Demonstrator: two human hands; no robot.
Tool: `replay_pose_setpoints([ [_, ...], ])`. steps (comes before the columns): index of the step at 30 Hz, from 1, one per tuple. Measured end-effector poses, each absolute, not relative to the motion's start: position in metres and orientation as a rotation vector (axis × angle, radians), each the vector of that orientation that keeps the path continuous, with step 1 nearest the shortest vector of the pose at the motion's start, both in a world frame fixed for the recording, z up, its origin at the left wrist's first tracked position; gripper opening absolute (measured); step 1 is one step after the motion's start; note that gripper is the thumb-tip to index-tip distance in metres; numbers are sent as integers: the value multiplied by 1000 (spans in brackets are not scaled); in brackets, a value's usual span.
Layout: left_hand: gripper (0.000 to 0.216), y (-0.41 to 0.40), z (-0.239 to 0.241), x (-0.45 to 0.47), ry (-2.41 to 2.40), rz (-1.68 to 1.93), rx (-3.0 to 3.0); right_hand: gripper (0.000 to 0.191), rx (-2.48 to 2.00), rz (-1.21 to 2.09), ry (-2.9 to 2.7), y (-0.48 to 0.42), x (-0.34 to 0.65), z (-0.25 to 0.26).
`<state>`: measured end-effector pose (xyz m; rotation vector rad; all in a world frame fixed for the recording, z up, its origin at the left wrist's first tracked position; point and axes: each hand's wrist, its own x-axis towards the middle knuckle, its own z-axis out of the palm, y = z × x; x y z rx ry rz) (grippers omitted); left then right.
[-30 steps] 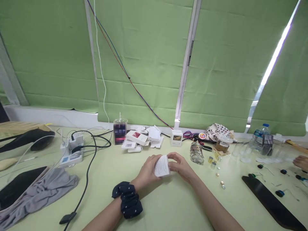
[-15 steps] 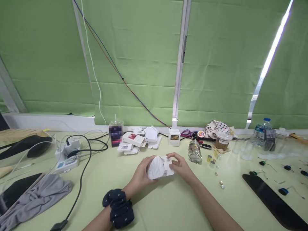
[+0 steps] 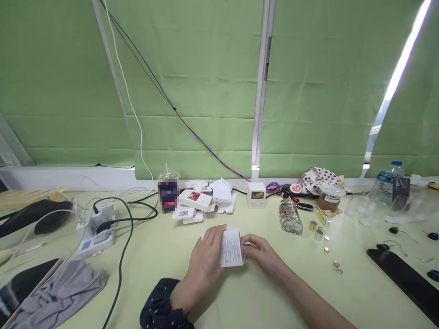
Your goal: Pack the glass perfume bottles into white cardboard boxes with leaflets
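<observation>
A small white carton (image 3: 231, 249) with fine grey print on its side is held just above the table. My left hand (image 3: 206, 254) wraps around it from the left, fingers over the top edge. At its right end, the fingers and thumb of my right hand (image 3: 259, 254) are pinched together on the edge; what exactly lies between those fingertips is hidden. Beyond my hands stands a white box with a dark picture (image 3: 256, 195). To its left lies a pile of white cartons (image 3: 195, 200), some of them flattened.
A glass jar (image 3: 291, 217) lies right of my hands, with small gold and silver caps (image 3: 318, 235) near it. A cup with a straw (image 3: 168, 194) stands at the back. Cables and a power strip (image 3: 98, 240) are on the left, beside a grey cloth (image 3: 65, 292).
The carton has turned so that a flat printed side faces me, and its flap end no longer shows. My left hand has rolled over its top. The view has shifted slightly left.
</observation>
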<state>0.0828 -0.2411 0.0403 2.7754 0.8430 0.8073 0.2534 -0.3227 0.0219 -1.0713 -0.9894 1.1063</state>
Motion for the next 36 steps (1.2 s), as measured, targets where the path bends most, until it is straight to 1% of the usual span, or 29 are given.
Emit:
replay_pose_setpoints([
  [2,58,-247,47,82,898,710,2829,24,-975,1246,-918,-323,252,20],
  [4,53,-250,55,81,974,570,2887,27,-931,1315,-883,-322,251,17],
  [8,63,-249,70,78,1047,335,2958,34,-916,1316,-789,-321,250,14],
  [10,66,-247,76,76,1056,279,2947,34,-872,1312,-730,-322,249,15],
  [13,65,-246,79,76,1050,257,2928,29,-844,1310,-722,-321,248,14],
  [18,66,-249,76,80,1017,227,2927,35,-952,1351,-762,-319,246,4],
  [22,67,-249,86,79,1018,193,2942,35,-914,1366,-704,-319,246,4],
  [26,63,-242,97,72,998,141,2969,35,-914,1371,-607,-319,250,6],
  [29,61,-233,98,66,959,136,2962,31,-969,1359,-571,-318,254,3],
  [33,62,-220,95,55,943,115,2862,24,-1099,1259,-597,-316,261,-2],
  [36,63,-206,89,40,964,108,2768,24,-1212,1128,-600,-316,266,-6],
])
